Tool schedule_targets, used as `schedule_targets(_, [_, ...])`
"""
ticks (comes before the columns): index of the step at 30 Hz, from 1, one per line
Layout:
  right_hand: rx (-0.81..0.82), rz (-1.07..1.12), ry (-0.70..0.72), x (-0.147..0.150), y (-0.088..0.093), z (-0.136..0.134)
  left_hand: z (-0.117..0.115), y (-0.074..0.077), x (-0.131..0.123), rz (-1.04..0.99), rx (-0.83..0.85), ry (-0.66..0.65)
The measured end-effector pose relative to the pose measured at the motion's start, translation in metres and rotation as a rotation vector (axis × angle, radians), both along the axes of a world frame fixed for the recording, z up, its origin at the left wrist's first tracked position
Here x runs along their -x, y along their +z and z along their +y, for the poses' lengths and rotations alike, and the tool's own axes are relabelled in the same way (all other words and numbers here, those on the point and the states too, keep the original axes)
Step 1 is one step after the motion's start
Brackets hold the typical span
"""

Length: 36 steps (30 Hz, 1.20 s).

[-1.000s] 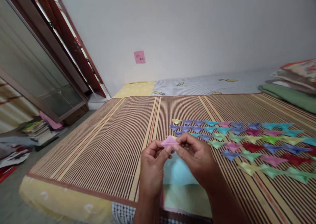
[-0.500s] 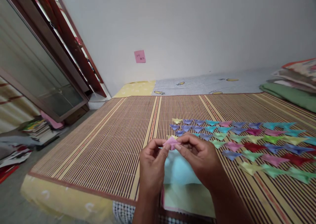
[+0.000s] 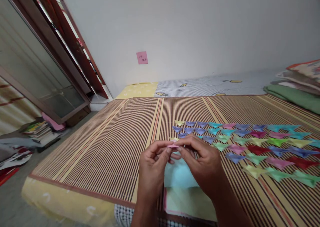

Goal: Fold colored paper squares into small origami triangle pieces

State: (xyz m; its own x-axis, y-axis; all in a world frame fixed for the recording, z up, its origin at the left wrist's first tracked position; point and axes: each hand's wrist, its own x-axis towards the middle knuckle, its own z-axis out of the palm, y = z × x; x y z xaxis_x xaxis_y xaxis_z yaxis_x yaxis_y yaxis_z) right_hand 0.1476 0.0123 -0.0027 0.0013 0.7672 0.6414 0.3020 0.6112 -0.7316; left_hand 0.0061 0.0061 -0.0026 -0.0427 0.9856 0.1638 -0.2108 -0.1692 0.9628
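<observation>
My left hand (image 3: 153, 167) and my right hand (image 3: 201, 163) meet over the striped bamboo mat (image 3: 112, 143), fingers pinched together on a small folded pink paper piece (image 3: 173, 146). Only a thin pink edge of it shows between the fingertips. Beneath the hands lies a stack of flat paper sheets (image 3: 183, 190), light blue on top and pale green below. To the right, several folded paper pieces (image 3: 240, 140) in purple, teal, green, pink, red and yellow lie in rows on the mat.
The mat covers a bed with a yellow and checked sheet (image 3: 200, 85). Folded bedding (image 3: 297, 87) is piled at the far right. A pink note (image 3: 142, 57) sticks to the wall. Books and papers (image 3: 35, 133) lie on the floor at left, under a window frame (image 3: 50, 63).
The pink piece has been turned or pressed flatter between my fingers, so less of it shows. Both hands have sunk slightly toward the mat.
</observation>
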Motion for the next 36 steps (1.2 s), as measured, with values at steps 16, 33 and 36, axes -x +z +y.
schedule_targets(16, [-0.086, 0.054, -0.052, 0.005, -0.002, -0.005, -0.007, 0.003, 0.001, 0.057, -0.126, 0.171])
schedule_targets(33, [-0.031, 0.162, -0.087, 0.016, -0.001, -0.005, -0.007, 0.007, -0.011, 0.003, -0.038, 0.244])
schedule_targets(36, [-0.074, 0.13, -0.165, 0.018, -0.002, -0.004, -0.007, 0.006, -0.011, -0.031, 0.012, 0.227])
